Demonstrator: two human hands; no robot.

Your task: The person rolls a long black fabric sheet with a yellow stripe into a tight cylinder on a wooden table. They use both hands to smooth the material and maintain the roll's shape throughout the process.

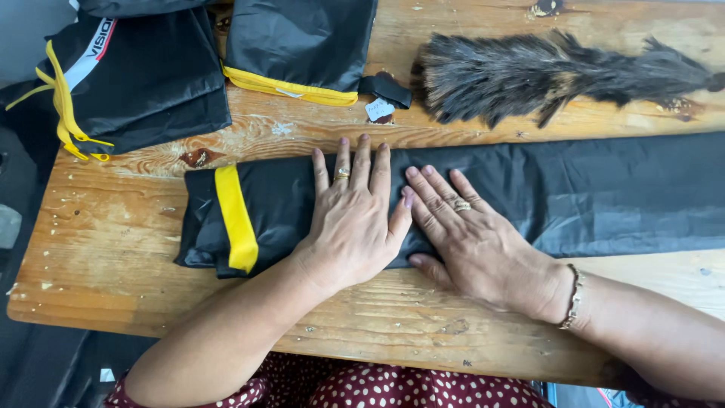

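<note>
Pressing black fabric strip [483, 196] flat on desk [106, 249]: left hand [355, 219] & right hand [468, 234] fingers spread, gripping nothing; left end w/ yellow band [236, 217] folded, right part unfolded.

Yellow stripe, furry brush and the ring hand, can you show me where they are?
yellow stripe [236, 219]: head view, middle of the band across the folded black fabric.
feather duster [559, 75]: head view, middle of its dark bristles.
left hand [355, 219]: head view, back of the hand, flat on the fabric.

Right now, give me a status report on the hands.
Left hand and right hand flat on black fabric. Yellow band at left end. Feather duster lies beyond, apart.
</note>
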